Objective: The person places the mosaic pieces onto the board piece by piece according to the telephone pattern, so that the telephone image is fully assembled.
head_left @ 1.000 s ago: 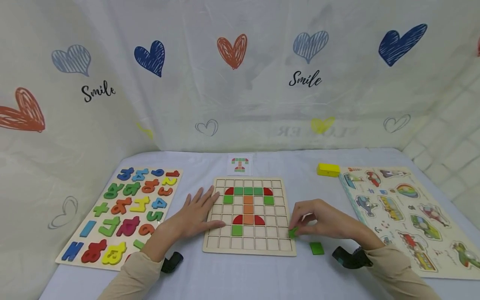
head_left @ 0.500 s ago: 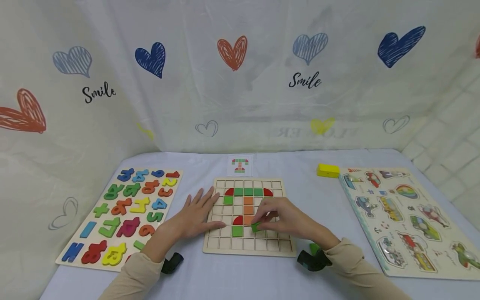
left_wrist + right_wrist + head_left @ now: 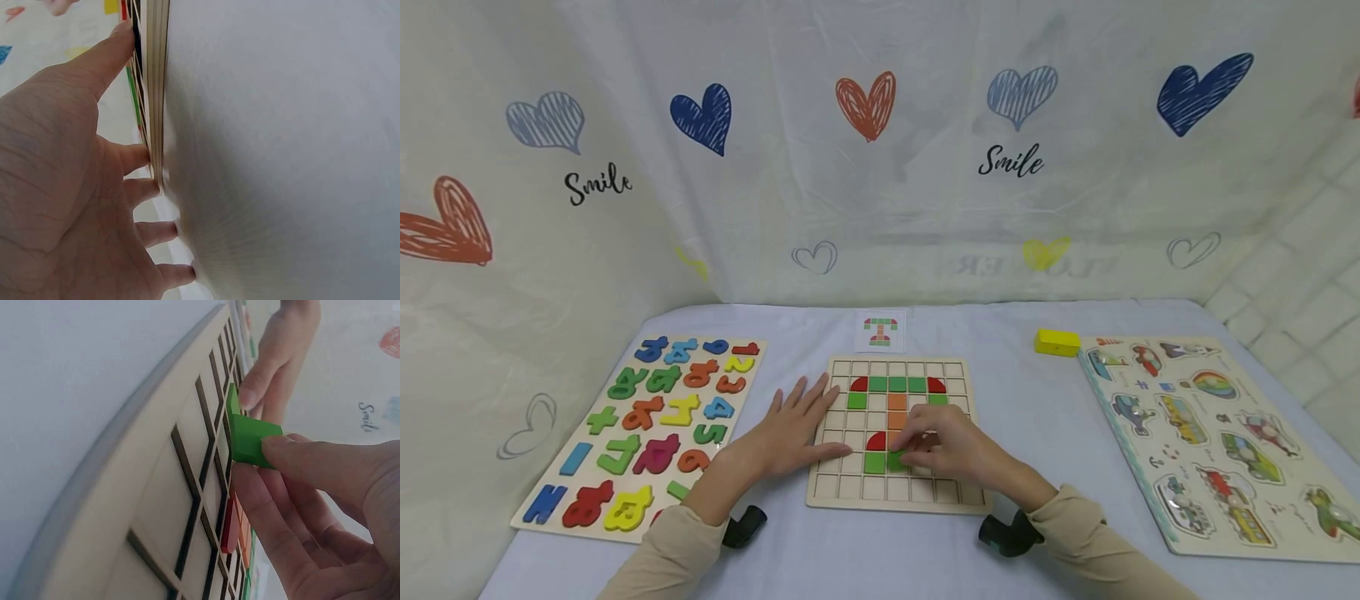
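My right hand (image 3: pixel 951 442) pinches a green square tile (image 3: pixel 253 440) between thumb and fingers. The tile is tilted at the wooden grid board (image 3: pixel 902 502), over a lower middle cell just right of a seated green tile (image 3: pixel 874 462). Under or beside that hand lie orange tiles (image 3: pixel 897 411) in a column and a red quarter-round tile (image 3: pixel 230 526). Spread flat, my left hand (image 3: pixel 786 433) rests at the board's left edge, its thumb over the grid; in the left wrist view its fingertips touch the edge and the cloth. Higher up, a row of green tiles (image 3: pixel 897 384) has red quarter-rounds at both ends.
Behind the board lies a small picture card (image 3: pixel 881 332) with a similar coloured pattern. A letter-and-number board (image 3: pixel 595 529) stands left, partly under my left forearm. To the right are a picture puzzle board (image 3: pixel 1157 454) and a yellow block (image 3: pixel 1057 342).
My right hand has carried the green tile from the board's right edge leftwards to the lower middle cells. A loose green tile on the cloth is now hidden by my right arm. The left hand stays put.
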Demonstrator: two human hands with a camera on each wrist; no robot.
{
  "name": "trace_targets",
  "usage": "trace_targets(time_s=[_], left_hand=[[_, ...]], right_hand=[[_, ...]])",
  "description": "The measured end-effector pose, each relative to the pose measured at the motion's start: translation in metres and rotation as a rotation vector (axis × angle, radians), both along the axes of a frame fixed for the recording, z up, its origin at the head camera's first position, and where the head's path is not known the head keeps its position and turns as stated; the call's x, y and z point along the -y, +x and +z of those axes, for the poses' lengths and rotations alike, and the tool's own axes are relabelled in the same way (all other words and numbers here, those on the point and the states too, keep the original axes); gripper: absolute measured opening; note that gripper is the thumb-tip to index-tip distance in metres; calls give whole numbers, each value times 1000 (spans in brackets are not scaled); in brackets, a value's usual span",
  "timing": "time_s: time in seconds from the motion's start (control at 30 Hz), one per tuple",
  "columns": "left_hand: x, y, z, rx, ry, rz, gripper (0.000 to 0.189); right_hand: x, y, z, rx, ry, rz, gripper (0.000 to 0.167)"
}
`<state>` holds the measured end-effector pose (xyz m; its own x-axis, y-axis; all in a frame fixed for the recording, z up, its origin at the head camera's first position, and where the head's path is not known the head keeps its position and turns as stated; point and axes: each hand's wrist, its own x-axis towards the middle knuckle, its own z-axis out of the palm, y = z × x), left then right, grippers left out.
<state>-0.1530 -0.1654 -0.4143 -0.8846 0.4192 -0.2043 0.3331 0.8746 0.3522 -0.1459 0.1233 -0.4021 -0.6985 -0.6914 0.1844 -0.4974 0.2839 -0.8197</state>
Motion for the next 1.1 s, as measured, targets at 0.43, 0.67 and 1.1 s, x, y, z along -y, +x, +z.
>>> trace_targets(time_s=[0.43, 0.67, 1.1], left_hand=[[0, -1, 1, -7, 2, -9, 99], [0, 0, 1, 0, -3, -3, 99], [0, 0, 2, 1, 0, -1, 98]], right_hand=[[4, 5, 1, -65, 92, -44, 14], [4, 6, 3, -107, 133, -50, 12], [7, 7, 3, -201, 195, -41, 14]])
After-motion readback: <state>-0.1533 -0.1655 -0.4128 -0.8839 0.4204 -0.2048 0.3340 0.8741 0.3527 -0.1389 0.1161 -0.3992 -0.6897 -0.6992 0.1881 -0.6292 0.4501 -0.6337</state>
